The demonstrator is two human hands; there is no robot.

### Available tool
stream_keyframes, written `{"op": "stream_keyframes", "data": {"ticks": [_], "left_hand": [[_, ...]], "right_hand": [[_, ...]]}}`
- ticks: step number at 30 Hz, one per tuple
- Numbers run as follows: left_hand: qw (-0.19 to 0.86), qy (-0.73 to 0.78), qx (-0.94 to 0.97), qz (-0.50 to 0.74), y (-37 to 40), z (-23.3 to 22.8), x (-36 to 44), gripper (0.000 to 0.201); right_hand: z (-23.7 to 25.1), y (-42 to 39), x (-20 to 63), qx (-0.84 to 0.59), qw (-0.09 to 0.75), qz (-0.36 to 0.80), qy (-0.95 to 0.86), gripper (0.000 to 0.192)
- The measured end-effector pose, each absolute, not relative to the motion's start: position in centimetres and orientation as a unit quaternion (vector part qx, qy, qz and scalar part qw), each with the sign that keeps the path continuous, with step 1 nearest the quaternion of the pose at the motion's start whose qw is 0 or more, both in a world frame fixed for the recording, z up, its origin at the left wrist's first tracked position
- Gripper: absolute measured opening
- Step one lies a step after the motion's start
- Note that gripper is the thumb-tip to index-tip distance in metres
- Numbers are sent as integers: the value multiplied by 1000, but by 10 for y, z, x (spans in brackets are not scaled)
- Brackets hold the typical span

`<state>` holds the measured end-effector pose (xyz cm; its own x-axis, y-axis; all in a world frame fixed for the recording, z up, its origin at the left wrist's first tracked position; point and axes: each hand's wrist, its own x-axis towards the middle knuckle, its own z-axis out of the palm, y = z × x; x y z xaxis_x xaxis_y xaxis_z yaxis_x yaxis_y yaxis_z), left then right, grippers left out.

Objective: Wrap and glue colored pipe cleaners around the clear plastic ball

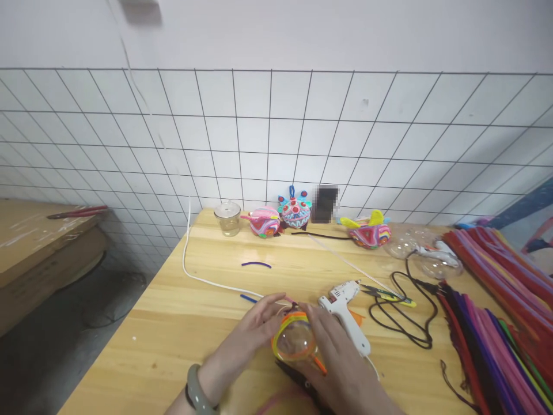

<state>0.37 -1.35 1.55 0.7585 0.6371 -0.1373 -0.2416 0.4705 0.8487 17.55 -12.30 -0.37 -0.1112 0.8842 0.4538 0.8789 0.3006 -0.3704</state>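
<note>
Both hands grasp a clear plastic dome wrapped in pipe cleaners at the near centre of the desk.

The left hand (254,331) and right hand (337,357) each hold a clenched grip on opposite sides of the clear dome (296,341); its rim is ringed with orange and yellow pipe cleaner, and nothing can be made out inside it. It sits low over the wooden desk (173,323), just left of a white glue gun (343,308). A small glass jar (228,218) of pale liquid stands at the far edge, left of three colourful figures (295,211). More clear shells (425,253) lie far right, beside a pile of pipe cleaners (496,300).
</note>
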Motion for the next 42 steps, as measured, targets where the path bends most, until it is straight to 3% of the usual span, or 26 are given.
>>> {"op": "stream_keyframes", "data": {"ticks": [7,11,14,18,20,22,24,26,30,42], "left_hand": [[837,227,423,262,-18,14,3,40],[829,250,408,289,-15,12,5,40],[835,256,380,303,-11,11,5,44],[842,270,342,319,-8,14,4,48],[844,263,330,332,-8,16,2,51],[843,250,329,344,-8,18,1,55],[839,243,338,351,-10,19,1,58],[835,243,349,349,-11,18,1,59],[831,238,369,342,-14,15,4,57],[819,253,390,336,-12,12,6,46]], "right_hand": [[-2,-126,171,-559,270,24,-784,102],[21,-108,186,-572,258,130,-768,107],[67,-66,214,-572,310,202,-732,86],[135,-18,235,-605,479,103,-627,66],[147,-19,227,-596,506,82,-619,51],[138,-37,208,-580,467,84,-662,24],[113,-59,187,-554,414,142,-708,9],[85,-78,172,-571,387,199,-696,10],[52,-92,161,-594,424,205,-652,11],[38,-95,162,-581,411,149,-687,24]]}}
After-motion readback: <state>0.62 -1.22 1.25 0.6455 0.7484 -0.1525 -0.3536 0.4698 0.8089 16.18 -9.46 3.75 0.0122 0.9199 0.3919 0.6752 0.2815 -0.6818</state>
